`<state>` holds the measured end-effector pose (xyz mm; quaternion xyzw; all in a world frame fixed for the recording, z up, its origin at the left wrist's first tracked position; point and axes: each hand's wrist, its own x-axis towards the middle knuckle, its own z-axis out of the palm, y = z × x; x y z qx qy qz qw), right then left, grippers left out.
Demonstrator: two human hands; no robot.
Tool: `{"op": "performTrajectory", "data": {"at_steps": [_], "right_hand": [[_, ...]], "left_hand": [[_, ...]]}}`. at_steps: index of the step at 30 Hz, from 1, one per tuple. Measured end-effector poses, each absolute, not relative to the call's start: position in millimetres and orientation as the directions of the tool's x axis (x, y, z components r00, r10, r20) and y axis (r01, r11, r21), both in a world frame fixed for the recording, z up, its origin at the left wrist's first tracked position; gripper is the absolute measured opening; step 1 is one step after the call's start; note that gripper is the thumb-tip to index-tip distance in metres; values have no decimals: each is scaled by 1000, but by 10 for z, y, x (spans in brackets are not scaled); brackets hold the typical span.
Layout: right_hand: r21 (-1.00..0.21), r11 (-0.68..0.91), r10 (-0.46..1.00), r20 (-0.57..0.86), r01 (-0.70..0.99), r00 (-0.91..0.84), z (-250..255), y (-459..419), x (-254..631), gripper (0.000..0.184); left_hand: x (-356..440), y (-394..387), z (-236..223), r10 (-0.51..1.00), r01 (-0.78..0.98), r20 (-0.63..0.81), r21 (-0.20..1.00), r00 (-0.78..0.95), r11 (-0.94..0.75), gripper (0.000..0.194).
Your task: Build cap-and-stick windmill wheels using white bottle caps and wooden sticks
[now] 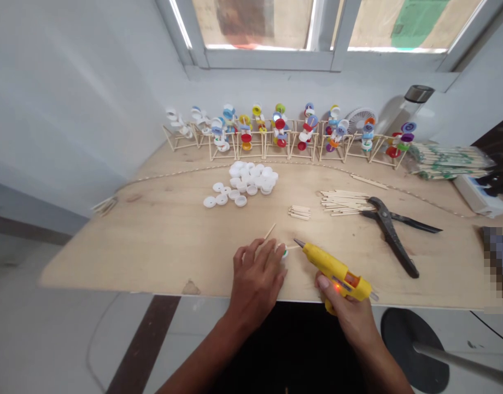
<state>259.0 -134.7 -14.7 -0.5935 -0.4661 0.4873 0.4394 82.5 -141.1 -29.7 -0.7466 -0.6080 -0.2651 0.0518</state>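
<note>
Two bare hands work at the near edge of a plywood board [112, 257]. The left hand [257, 279] is curled closed around a small white bottle cap [284, 253] with a trace of green on it, and a thin wooden stick [270, 231] rises past the fingers, though they hide how the stick meets the cap. The right hand [345, 312] is wrapped firmly around the grip of a yellow hot glue gun [333, 271], its red indicator light glowing, and the metal nozzle [298, 242] points toward the cap, near the left hand but not touching it. Behind them lie a heap of white caps [251, 178], a small stack of short sticks [298, 212], a spread of longer sticks [341, 202] and black-handled pliers [389, 235]. Stick frames strung with coloured caps [284, 134] line the far edge. The nozzle so close to the left fingers could burn them if either hand shifts suddenly. Hot glue could also run onto the skin if too much is squeezed out. The small cap might slip if the pinch loosens, and the thin stick could then tilt or drop.
</note>
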Motion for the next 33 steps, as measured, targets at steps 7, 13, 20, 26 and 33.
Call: {"op": "performTrajectory", "data": {"at_steps": [7,13,20,26,33], "right_hand": [[-973,-210,974,-200,98,103,-131,-1356,2576,33],[-970,-226,970,-216,92,109,-153,-1357,2589,33],[-962,-204,978,-191,184,82,-183,-1346,2610,37],[-965,-204,978,-193,161,84,-193,-1346,2614,33],[-967,-191,981,-181,170,72,-171,-1341,2607,35]], "left_hand": [[824,-1432,-341,888,947,438,199,142,-250,33],[815,-1430,-347,886,947,439,195,149,-256,32],[812,-1420,-373,885,943,443,212,142,-258,31],[808,-1423,-367,888,941,436,216,147,-261,31],[818,-1418,-362,890,941,433,222,139,-255,32]]}}
